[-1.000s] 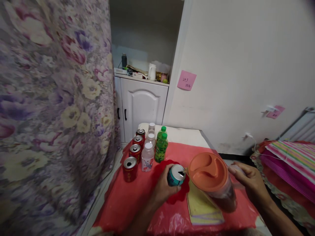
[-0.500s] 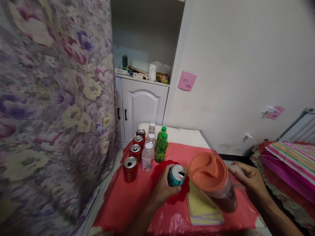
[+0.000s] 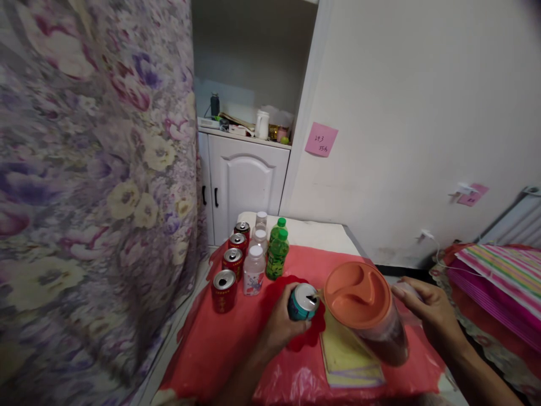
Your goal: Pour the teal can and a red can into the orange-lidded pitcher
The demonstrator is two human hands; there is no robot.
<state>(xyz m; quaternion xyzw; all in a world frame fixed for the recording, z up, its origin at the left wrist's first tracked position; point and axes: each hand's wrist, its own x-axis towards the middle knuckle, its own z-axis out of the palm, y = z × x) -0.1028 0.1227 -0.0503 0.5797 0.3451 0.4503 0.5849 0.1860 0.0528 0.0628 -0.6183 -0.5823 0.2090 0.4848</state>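
Note:
My left hand (image 3: 282, 324) is wrapped round a teal drink can (image 3: 303, 302) with an opened top, above a red scalloped mat (image 3: 298, 338). In my right hand (image 3: 429, 307) is the handle of a clear pitcher (image 3: 386, 338) with an orange lid (image 3: 358, 295). The pitcher tilts left and holds dark liquid. Its spout meets the can's opening, where a thin brownish stream shows. How full the can is stays hidden. Beneath the pitcher lies a folded yellow cloth (image 3: 350, 355).
Left on the red-covered table (image 3: 211, 355) stand several red cans (image 3: 224, 290), clear bottles with white caps (image 3: 254, 270) and two green bottles (image 3: 277, 255). A floral curtain (image 3: 101, 169) hangs at left. A white cabinet (image 3: 249, 175) and a wall stand behind.
The pitcher's base has shifted very slightly to the right. Both hands keep their hold, and the can stays in place under the spout.

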